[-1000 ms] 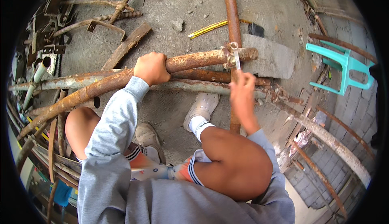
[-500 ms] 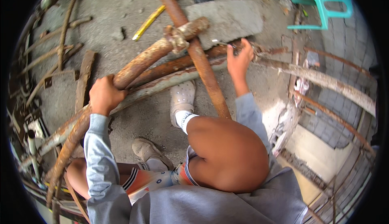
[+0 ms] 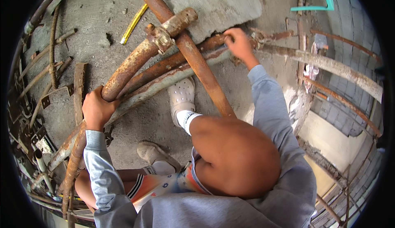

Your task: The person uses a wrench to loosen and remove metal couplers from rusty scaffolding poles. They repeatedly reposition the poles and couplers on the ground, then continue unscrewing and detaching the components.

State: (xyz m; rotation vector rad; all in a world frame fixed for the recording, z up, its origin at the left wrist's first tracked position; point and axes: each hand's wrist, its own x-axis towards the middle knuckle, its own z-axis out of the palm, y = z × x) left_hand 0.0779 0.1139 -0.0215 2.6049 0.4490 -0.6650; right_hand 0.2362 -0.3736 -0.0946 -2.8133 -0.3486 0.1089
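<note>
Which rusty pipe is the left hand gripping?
The left hand grips the rusty pipe with the clamp near its far end; the crossing pipe passes underneath.

Rust-brown pipe with pale mottling, grey sleeves, yellow strip, beige clogs

Right hand now at lower rusty pipe, away from clamp
</note>
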